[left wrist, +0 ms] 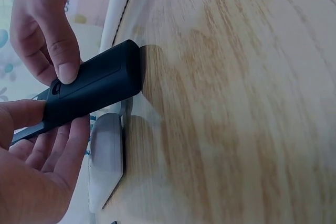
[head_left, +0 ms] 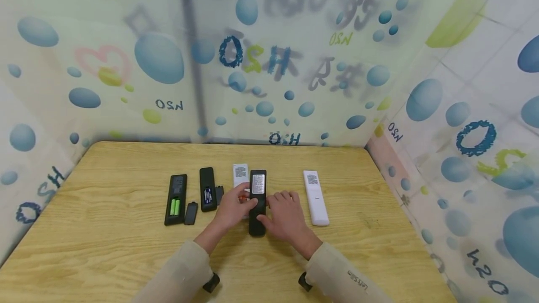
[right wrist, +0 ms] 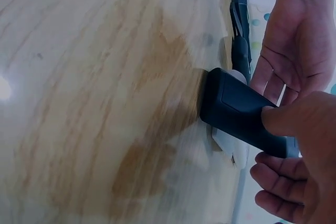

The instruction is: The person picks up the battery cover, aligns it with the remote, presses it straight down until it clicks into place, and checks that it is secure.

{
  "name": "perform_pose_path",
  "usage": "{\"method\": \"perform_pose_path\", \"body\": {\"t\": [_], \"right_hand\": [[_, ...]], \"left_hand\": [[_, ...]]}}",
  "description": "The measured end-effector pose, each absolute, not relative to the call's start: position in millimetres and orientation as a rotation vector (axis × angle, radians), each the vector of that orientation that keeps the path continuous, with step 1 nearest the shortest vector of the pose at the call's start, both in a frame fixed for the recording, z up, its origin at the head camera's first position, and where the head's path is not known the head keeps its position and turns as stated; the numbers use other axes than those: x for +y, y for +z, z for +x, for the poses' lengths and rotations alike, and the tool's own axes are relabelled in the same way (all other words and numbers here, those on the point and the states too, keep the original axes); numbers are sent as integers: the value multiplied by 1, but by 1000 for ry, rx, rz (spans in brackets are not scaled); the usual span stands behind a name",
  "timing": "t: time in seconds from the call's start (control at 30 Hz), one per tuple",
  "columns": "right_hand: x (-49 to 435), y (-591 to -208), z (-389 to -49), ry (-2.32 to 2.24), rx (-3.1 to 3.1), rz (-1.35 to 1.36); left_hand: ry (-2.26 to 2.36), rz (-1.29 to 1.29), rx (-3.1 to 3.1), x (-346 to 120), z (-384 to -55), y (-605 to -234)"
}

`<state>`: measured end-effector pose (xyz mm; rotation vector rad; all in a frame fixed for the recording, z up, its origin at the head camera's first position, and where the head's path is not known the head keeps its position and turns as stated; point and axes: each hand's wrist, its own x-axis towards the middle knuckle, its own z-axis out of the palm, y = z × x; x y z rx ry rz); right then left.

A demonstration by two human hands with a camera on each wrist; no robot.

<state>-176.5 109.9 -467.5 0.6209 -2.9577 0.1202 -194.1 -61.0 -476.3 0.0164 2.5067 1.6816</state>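
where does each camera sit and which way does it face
Head: on the head, facing forward and down over the table toward the patterned backdrop; left hand, right hand and both sleeves show.
Left wrist: on that wrist, facing the held black remote; left hand lower left, right hand above.
Right wrist: on that wrist, facing that remote; right hand lower right, left hand above.
Shared by both wrist views: remote, hands, tabletop.
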Motion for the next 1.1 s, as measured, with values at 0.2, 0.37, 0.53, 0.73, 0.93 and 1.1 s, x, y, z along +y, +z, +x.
{"method": "perform_pose_path", "body": {"t": [0.2, 0.37, 0.53, 0.73, 0.93, 1.1], "right_hand": [[108, -469, -177, 177, -2971, 587], [107, -469, -177, 232, -2988, 535], [106, -468, -178, 235, -2997, 538], [107, -467, -177, 213, -2995, 585], [109, -467, -177, 203, -2980, 611], [111, -467, -177, 209, -2983, 613]], "left_hand": [[1666, 11, 2522, -60, -193, -476], [1652, 35, 2542, -60, -192, -476], [1663, 35, 2538, -60, -191, -477], [1682, 23, 2526, -61, -191, -478], [1682, 25, 2532, -61, -191, -478], [1680, 11, 2527, -61, -191, -477]]}}
